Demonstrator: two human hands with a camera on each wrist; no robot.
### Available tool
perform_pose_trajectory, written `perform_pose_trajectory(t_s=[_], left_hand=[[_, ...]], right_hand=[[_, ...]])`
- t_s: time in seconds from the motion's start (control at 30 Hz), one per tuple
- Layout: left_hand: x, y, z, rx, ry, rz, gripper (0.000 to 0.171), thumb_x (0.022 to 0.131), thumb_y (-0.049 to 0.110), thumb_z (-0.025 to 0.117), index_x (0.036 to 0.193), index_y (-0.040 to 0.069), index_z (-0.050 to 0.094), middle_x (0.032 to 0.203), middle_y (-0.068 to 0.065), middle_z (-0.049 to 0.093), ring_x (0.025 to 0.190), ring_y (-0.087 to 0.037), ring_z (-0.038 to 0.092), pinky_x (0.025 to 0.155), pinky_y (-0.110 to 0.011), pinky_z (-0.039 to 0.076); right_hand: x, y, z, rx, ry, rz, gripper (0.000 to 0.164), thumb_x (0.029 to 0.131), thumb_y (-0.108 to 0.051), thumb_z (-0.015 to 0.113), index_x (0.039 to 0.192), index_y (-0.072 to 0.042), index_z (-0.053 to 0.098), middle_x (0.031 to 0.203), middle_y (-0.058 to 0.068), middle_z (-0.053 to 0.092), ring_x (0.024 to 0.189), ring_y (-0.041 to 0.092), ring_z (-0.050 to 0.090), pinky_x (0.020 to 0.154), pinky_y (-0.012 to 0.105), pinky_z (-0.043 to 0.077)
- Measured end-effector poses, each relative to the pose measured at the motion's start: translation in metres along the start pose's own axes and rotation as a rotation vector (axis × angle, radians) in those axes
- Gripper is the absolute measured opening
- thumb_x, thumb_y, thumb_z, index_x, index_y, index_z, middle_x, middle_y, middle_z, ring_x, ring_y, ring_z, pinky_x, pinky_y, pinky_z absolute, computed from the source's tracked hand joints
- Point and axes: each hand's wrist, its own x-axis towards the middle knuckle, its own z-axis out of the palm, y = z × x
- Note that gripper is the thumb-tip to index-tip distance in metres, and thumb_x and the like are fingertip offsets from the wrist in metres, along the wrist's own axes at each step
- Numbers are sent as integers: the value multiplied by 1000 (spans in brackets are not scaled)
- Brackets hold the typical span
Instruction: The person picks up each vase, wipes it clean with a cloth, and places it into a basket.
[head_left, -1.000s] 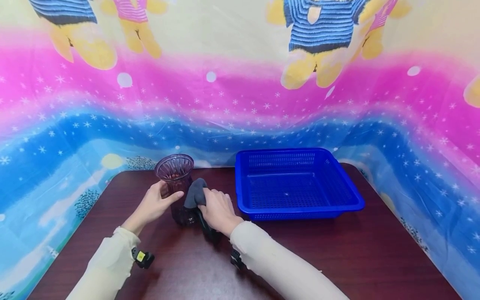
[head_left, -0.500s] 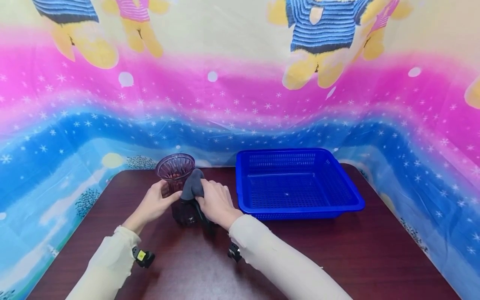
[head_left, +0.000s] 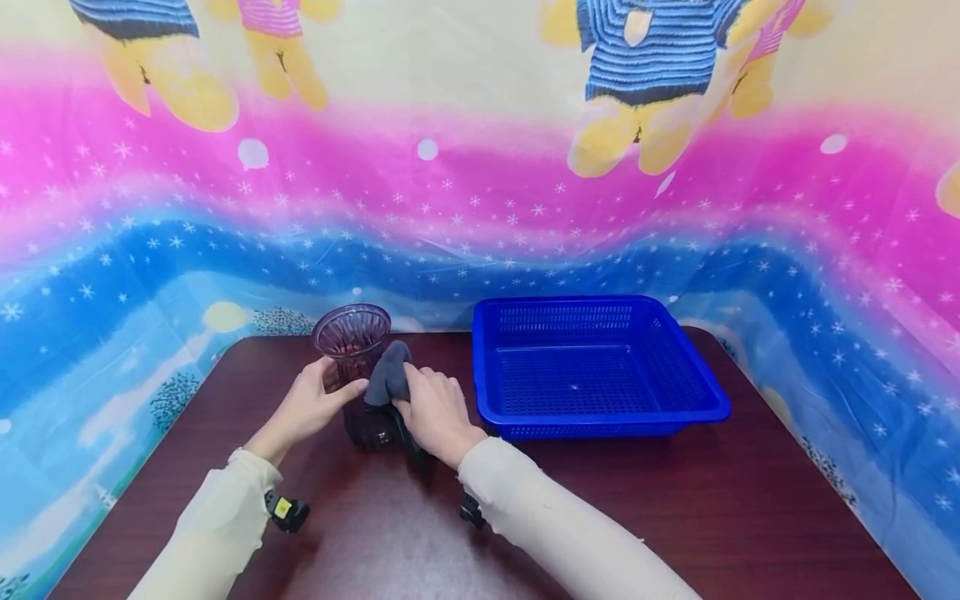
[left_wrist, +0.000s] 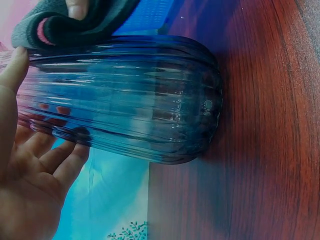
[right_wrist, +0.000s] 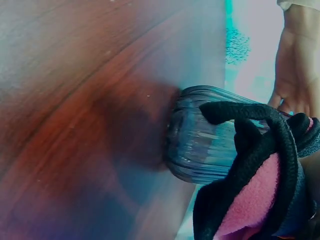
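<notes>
A ribbed, purple-tinted glass vase (head_left: 351,335) with a flared rim stands upright on the table, left of centre. My left hand (head_left: 307,407) holds its left side, thumb in front and fingers curled behind; in the left wrist view the fingers show through the glass (left_wrist: 135,100). A dark grey cloth (head_left: 387,377) lies against the vase's right side. My right hand (head_left: 437,414) grips this cloth in a bunch, its lower part hanging down beside the vase. The right wrist view shows the cloth's pink face (right_wrist: 255,195) and black edging.
A blue plastic basket (head_left: 600,418) with perforated walls stands on the right of the dark red-brown table (head_left: 375,533), close to my right hand. A printed cloth backdrop (head_left: 450,208) hangs behind and at both sides of the table.
My right hand and the cloth rose along the vase's right side, then dropped back slightly. The left hand keeps its hold and the vase stays in place.
</notes>
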Motion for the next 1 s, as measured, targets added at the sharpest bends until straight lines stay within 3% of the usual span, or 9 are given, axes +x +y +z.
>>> perform_pose_trajectory(t_s=[0.47, 1.0], left_hand=[[0, -1, 2, 1, 12, -2, 55, 98, 27, 67, 139, -5, 51, 134, -29, 63, 126, -40, 62, 105, -52, 52], [0, -2, 1, -8, 11, 3, 54, 98, 25, 67, 140, -5, 50, 135, -29, 62, 126, -40, 63, 105, -52, 52]], right_hand=[[-9, 9, 19, -39, -70, 40, 49, 97, -36, 68, 138, -11, 59, 114, 10, 73, 104, 28, 69, 90, 45, 55], [-17, 26, 44, -62, -79, 24, 46, 94, -33, 71, 133, -9, 62, 107, 11, 73, 101, 29, 70, 86, 44, 56]])
